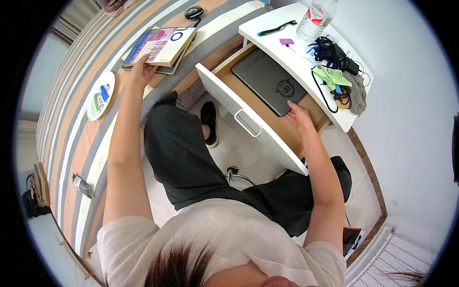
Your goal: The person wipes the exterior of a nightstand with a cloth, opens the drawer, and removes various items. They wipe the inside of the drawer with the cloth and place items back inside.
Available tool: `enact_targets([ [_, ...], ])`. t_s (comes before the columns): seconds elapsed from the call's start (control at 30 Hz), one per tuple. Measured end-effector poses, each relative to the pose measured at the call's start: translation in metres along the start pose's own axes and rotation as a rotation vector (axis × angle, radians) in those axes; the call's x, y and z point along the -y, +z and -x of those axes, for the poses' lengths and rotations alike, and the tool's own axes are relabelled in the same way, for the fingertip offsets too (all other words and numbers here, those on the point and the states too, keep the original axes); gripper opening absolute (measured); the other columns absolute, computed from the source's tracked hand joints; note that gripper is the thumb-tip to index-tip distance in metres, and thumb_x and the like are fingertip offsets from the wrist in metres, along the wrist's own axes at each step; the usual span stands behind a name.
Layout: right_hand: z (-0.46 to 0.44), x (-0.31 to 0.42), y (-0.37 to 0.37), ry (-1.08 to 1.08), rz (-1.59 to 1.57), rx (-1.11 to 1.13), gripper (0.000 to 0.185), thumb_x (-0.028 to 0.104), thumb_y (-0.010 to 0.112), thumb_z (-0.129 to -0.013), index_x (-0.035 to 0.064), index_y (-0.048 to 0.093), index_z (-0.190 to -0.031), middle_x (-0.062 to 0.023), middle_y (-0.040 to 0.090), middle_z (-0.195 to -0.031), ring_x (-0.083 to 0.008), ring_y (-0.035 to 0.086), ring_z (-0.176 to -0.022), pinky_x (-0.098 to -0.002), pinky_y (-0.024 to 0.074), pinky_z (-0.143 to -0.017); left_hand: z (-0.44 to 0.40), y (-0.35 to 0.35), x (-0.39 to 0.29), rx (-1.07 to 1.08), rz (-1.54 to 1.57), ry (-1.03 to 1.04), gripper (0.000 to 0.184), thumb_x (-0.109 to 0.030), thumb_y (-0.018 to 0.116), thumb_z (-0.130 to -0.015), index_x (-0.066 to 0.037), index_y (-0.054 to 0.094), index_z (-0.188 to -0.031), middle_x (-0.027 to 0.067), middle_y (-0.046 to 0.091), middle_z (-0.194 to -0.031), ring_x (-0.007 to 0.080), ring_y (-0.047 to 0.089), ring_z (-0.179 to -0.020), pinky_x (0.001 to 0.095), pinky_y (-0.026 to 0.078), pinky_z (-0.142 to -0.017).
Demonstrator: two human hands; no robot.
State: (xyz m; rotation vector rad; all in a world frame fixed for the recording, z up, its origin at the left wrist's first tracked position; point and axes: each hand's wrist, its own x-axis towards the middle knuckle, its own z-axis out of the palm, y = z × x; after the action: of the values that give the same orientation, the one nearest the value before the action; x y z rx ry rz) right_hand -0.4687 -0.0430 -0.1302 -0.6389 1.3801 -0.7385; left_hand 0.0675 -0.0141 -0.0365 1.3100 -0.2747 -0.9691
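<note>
At the upper left, my left hand (142,71) grips the near edge of a thick book (165,48) with a white, blue and purple cover. The book lies on top of another dark-edged book on the striped bed; my fingertips are partly hidden under it. My right hand (299,117) reaches into the pulled-out drawer (267,107). It pinches the near right corner of a black notebook (265,79) with a round emblem, thumb on the cover and the other fingers mostly out of sight. The notebook lies inside the drawer.
The white desk (275,40) carries a water bottle (315,21), tangled black cables (330,52), a green cloth (332,76) and a toothbrush-like stick (277,28). On the bed (79,134) lie a white plate (107,79) with small packets, a black rounded device (193,13) and a grey pouch (82,185).
</note>
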Motion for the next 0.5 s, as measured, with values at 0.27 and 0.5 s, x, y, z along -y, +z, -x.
enact_targets([
  [0.27,-0.001,0.01,0.005,0.042,-0.284,0.068,0.044,0.031,0.076,-0.078,0.0096,0.055,-0.11,-0.0026,0.056,-0.098,-0.0149,0.049,-0.082,-0.0258,0.0453,-0.07,0.032,-0.007,0.016,0.05,-0.119,0.101,0.039,-0.019,0.06,-0.088,0.002,0.048,-0.119,0.0103,0.056,-0.109,0.0207,0.058,-0.094,0.0368,0.053,-0.083],
  [0.5,0.023,0.028,0.025,-0.057,-0.292,0.116,0.045,0.026,0.068,-0.085,0.0081,0.05,-0.122,-0.0068,0.06,-0.113,-0.0204,0.058,-0.1,-0.0331,0.049,-0.084,0.089,0.016,0.032,-0.199,-0.394,0.372,0.042,-0.019,0.059,-0.088,0.0,0.047,-0.125,0.0087,0.057,-0.111,0.017,0.056,-0.098,0.0327,0.045,-0.087],
])
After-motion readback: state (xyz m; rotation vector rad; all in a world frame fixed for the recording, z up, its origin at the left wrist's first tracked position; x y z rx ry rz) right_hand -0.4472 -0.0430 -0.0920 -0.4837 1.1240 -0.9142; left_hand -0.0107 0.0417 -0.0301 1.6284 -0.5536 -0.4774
